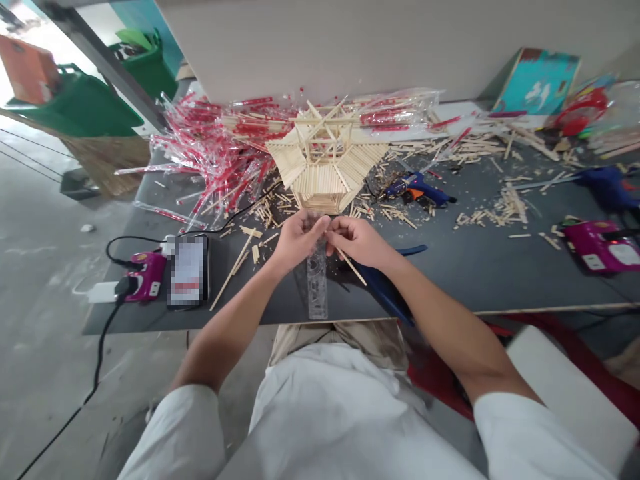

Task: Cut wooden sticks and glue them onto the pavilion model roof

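The right hand's [358, 241] fingers clench a thin pale wooden stick [352, 267]; a slip could drop it.
The left hand's [299, 241] fingers grip a clear plastic ruler [317, 290] near a pale stick-built pagoda model [323, 195], which a knock could topple.

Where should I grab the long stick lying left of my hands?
Pinch the long stick near its lower end, coming from above with your left hand. It is thin, and that end lies apart from the loose sticks near its upper end.
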Motion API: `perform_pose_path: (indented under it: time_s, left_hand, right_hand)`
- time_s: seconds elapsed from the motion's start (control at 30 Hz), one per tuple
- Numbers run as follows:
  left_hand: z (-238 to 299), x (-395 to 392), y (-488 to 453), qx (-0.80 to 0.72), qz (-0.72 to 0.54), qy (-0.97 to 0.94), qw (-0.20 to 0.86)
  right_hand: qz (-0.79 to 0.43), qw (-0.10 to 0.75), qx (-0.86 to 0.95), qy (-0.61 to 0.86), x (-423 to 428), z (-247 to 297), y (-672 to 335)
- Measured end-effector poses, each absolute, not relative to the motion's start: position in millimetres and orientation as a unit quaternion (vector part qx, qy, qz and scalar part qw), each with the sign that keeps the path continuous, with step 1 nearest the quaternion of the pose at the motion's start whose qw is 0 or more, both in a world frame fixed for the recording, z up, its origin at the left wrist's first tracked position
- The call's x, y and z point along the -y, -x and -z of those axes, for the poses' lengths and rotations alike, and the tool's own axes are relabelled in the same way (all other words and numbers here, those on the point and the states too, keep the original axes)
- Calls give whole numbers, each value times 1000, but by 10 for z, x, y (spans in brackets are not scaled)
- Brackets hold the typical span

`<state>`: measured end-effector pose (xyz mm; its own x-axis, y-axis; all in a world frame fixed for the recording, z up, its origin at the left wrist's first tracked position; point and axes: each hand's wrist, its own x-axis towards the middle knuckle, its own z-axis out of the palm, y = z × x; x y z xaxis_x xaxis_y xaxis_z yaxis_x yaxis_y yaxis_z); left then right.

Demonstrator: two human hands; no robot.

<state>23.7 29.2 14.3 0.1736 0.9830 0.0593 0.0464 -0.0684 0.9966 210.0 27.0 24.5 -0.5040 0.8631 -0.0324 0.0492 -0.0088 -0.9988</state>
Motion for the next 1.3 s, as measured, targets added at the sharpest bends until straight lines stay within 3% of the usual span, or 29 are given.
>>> perform_pose_path:
  time_s: [0.3, 0.5, 0.87, 1.3]
  left_hand:
    - [-91, -348, -257, -429, -459, -540, 560]
    - [-156, -317, -281, -406, -480, -526, 573]
    - [-137, -330, -265, -461, -545, -541, 445]
    - [-156, -320, -260, -435, -532, -557, 466]
  right_hand:
    - [-595, 403, 569, 399, -316, -198, -2098]
    - [-599, 387, 585, 387, -292, -238, -2102]
    - [-592, 387, 589, 390, -268, -222, -2060]
    - [-571, 427, 569, 409, -237, -239, -2020]
